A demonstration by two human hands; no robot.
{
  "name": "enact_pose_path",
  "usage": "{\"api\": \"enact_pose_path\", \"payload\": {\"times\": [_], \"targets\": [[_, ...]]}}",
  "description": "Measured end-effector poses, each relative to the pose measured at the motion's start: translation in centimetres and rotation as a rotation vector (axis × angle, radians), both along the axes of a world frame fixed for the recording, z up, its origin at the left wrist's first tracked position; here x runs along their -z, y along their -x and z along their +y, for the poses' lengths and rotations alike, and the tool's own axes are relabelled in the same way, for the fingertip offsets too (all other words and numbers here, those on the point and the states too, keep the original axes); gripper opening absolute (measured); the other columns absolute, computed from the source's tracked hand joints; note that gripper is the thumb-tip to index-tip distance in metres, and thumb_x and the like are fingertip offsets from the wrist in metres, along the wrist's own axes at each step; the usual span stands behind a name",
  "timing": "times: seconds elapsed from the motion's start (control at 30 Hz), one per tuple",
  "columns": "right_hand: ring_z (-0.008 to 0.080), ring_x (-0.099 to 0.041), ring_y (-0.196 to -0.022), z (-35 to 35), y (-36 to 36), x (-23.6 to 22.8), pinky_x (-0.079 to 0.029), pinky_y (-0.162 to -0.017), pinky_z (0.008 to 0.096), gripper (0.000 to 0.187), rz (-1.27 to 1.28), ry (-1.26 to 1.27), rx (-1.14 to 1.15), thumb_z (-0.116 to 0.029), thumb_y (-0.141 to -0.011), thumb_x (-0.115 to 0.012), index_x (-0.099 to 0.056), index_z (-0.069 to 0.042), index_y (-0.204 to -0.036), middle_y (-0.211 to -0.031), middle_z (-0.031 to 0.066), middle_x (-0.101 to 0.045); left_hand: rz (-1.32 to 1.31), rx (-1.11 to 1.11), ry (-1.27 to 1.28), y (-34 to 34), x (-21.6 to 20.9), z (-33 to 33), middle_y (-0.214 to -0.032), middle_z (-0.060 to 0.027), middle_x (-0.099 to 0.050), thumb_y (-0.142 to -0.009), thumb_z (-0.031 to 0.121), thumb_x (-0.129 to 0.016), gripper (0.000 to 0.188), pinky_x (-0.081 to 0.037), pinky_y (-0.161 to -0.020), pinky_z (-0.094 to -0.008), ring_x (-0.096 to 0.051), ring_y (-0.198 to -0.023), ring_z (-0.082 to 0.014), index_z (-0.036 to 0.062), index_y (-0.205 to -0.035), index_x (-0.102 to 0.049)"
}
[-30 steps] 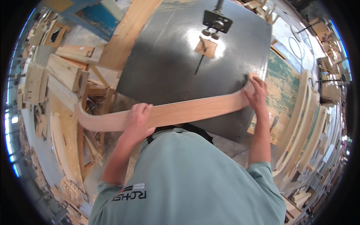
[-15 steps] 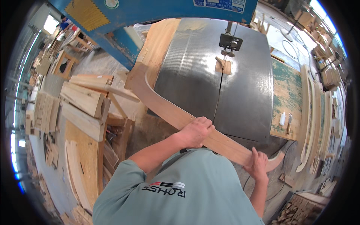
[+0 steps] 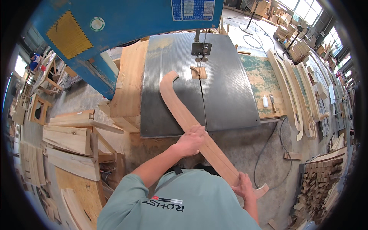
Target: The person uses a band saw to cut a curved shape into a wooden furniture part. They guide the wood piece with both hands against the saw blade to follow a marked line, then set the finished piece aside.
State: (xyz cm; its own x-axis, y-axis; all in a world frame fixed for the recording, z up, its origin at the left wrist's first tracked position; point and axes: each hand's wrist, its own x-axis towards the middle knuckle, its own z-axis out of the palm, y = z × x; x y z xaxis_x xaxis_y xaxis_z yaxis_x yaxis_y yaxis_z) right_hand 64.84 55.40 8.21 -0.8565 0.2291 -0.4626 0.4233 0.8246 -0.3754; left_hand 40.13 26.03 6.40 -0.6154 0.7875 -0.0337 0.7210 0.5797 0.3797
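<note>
In the head view, I hold the curved wooden piece (image 3: 180,109) slantwise across the near edge of the grey metal table (image 3: 230,107). Its far hooked end is over the table, left of the slot; whether it rests on the surface or hangs just above, I cannot tell. The other end comes back off the table toward my right side, and a thin dark line runs along that part. My left hand (image 3: 191,141) is at the table's near edge, fingers clamped on the middle of the piece. My right hand (image 3: 244,186) is well off the table on my side of it, its fingers clamped on the piece near the closer end. Above the table hangs a black blade guide (image 3: 201,50), over a small wooden insert (image 3: 198,73). The blue machine frame (image 3: 134,23) arches over the table's far side. To the table's right, a white bottle (image 3: 265,101) sits on a worn green board (image 3: 260,76); to its left are stacked planks (image 3: 69,140).
</note>
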Motion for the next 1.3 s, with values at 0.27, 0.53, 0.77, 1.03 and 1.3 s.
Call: {"api": "enact_pose_path", "payload": {"times": [0.27, 0.53, 0.77, 1.03, 1.3], "targets": [[0.0381, -0.059, -0.114, 2.2, 1.0, 0.2, -0.052, -0.098, 0.0458, 0.08, -0.018, 0.005, -0.043, -0.031, -0.063, -0.09, -0.056, -0.009, -0.131, -0.119, 0.0181, -0.06, 0.006, -0.462, 0.021, -1.9, 0.8, -5.1, -0.156, -0.0243, -0.04, -0.079, 0.028, -0.083, 0.082, -0.028, -0.125, -0.0485, -0.034, -0.149, -0.0409, -0.0014, -0.147, -0.047], [0.0356, -0.058, -0.122, 14.6, 1.9, 0.8, -0.044, -0.108, 0.0482, 0.087, -0.065, -0.207, -0.121, -0.027, -0.059, -0.086, -0.055, -0.013, -0.139, -0.125, 0.0152, -0.062, 0.052, -0.547, -0.128, 3.8, 2.8, -6.7, -0.155, -0.0297, -0.042, -0.092, 0.033, -0.069, 0.07, -0.028, -0.123, -0.0509, -0.033, -0.15, -0.0435, -0.0083, -0.145, -0.048], [0.0357, -0.054, -0.13, 22.8, 6.3, 1.6, -0.041, -0.112, 0.046, 0.097, -0.085, -0.285, -0.156, -0.02, -0.055, -0.082, -0.05, -0.011, -0.146, -0.133, 0.0151, -0.06, 0.057, -0.694, 0.017, 8.0, 2.9, -6.3, -0.163, -0.025, -0.032, -0.084, 0.067, -0.071, 0.111, -0.021, -0.128, -0.0448, -0.026, -0.154, -0.0363, -0.0097, -0.155, -0.032], [0.0389, -0.044, -0.139, 13.3, 11.2, 2.2, -0.037, -0.114, 0.0491, 0.116, 0.247, -0.279, -0.327, -0.02, -0.05, -0.095, -0.043, -0.009, -0.153, -0.147, 0.0174, -0.049, 0.005, -0.674, 0.05, 9.6, 1.8, -6.4, -0.163, -0.0264, -0.032, -0.075, 0.066, -0.079, 0.119, -0.02, -0.128, -0.0453, -0.025, -0.155, -0.036, -0.0105, -0.154, -0.033], [0.0384, -0.046, -0.137, 9.8, 16.0, 1.7, -0.04, -0.114, 0.0496, 0.108, 0.228, -0.374, -0.135, -0.017, -0.051, -0.094, -0.049, -0.004, -0.148, -0.144, 0.0178, -0.051, -0.034, -0.4, 0.039, 14.3, 1.1, -9.1, -0.163, -0.0224, -0.034, -0.073, 0.064, -0.082, 0.119, -0.021, -0.129, -0.0448, -0.027, -0.155, -0.0338, -0.0061, -0.156, -0.033]]}}
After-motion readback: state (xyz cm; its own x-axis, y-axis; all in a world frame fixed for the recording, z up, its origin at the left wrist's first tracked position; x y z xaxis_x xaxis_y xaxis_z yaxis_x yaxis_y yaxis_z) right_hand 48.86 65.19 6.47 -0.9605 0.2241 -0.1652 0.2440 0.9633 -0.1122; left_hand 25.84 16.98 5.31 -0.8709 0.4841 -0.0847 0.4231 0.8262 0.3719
